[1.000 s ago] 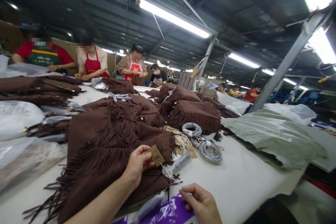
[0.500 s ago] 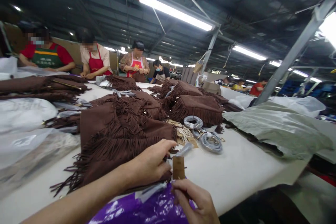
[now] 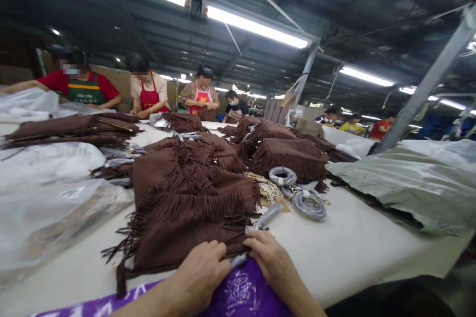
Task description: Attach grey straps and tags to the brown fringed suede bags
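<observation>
A brown fringed bag (image 3: 186,208) lies in front of me, its fringe hanging over the left side. My left hand (image 3: 206,272) is curled closed at the bag's near edge. A short piece wrapped in clear plastic (image 3: 238,260) shows beside its fingertips. Across from it, my right hand (image 3: 269,255) has bent fingers closed at the bag's right corner, against a grey plastic-wrapped handle (image 3: 265,218). What lies under the fingertips is partly hidden. Shiny purple material (image 3: 240,294) with white print spreads below both hands.
Coiled wrapped straps (image 3: 308,204) and pale cords (image 3: 266,187) lie right of the bag. More brown fringed bags (image 3: 286,158) are stacked behind. Clear plastic bags (image 3: 55,213) cover the left, a grey-green sheet (image 3: 401,185) the right. Several co-workers (image 3: 148,94) stand across the table (image 3: 357,242).
The brown tag between my hands is out of sight. My left hand has come down and nearer; my right hand has moved forward to the bag's corner. The camera view has shifted left.
</observation>
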The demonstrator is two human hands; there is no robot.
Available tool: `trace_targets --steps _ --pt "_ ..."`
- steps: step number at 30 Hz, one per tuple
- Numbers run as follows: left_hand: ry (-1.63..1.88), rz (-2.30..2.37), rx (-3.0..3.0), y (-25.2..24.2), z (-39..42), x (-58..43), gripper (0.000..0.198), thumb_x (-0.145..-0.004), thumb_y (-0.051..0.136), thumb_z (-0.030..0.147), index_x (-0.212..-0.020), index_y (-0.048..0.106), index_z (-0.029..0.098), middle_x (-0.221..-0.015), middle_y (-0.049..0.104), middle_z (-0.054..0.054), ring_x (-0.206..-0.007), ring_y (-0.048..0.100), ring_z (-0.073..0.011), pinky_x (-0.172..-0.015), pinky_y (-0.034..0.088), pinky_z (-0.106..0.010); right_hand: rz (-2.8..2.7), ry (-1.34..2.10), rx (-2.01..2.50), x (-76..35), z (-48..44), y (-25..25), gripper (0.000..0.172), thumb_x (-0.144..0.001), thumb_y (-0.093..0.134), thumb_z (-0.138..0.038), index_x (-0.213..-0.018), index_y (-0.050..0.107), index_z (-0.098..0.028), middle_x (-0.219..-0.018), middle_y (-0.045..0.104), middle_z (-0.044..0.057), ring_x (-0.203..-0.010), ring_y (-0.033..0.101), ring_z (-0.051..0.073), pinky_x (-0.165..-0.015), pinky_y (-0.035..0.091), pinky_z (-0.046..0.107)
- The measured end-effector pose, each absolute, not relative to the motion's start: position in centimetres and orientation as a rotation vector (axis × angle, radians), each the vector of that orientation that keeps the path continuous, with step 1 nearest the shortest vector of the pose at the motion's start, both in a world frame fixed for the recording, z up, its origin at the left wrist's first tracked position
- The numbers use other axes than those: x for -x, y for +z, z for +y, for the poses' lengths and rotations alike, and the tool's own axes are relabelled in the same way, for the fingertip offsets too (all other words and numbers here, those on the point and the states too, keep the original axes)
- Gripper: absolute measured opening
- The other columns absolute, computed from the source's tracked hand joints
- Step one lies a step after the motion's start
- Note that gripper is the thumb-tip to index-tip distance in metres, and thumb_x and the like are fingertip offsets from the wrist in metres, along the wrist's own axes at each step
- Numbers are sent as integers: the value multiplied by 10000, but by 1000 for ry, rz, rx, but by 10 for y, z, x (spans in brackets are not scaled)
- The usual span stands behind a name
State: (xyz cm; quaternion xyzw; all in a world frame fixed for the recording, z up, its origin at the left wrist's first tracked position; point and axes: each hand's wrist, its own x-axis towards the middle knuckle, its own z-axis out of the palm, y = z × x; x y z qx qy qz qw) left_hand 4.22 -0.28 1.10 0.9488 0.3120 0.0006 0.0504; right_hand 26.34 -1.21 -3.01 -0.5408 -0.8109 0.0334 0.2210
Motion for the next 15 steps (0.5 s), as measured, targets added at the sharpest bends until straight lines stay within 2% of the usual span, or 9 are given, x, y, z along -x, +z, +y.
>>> trace_targets --steps 5,11,15 --pt "-51 1193 -2869 -2 2 -57 169 -895 487 75 -953 634 133 -961 658 -124 -892 638 -284 -742 514 -386 -2297 169 1492 -269 -7 -19 230 -827 579 -5 -919 675 -192 -940 659 47 -949 576 230 -829 489 342" --pt "-108 1111 -2904 -10 -13 -58 245 -889 427 43 -979 631 148 -947 692 -119 -857 670 -287 -721 523 -385 -2270 299 1464 -267 -11 -13 192 -854 590 -35 -911 654 -206 -950 629 22 -964 563 199 -838 447 302" --pt "-88 1141 -2896 -11 -20 -57 212 -856 475 64 -962 637 149 -944 703 -119 -851 680 -288 -725 546 -379 -2317 210 1490 -262 -13 -16 180 -863 569 -36 -922 635 -193 -970 610 39 -969 548 215 -838 435 324"
